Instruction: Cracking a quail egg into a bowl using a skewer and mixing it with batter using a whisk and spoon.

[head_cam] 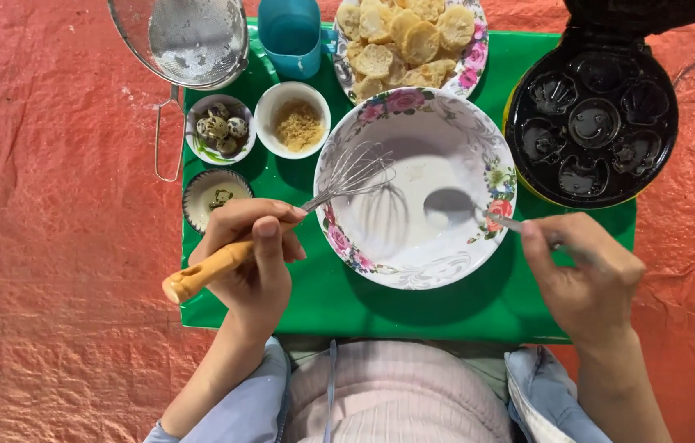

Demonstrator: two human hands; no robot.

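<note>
Bowl (413, 131) sits centre on the green mat (413, 308), nearly empty; left hand (253, 262) grips the whisk (315, 201) entering at 9 o'clock, right hand (589, 275) pinches the spoon (466, 209) at 3 o'clock — pre-mix stage, likely needs ingredients in first.

A white bowl (416, 187) with a pink-and-green floral rim sits on a glossy green mat (413, 308) over an orange-red cloth (52, 205). The whisk (282, 220) has a tan wooden handle. Far left, speckled quail eggs (220, 127); far right, a black mould pan (592, 123).
</note>
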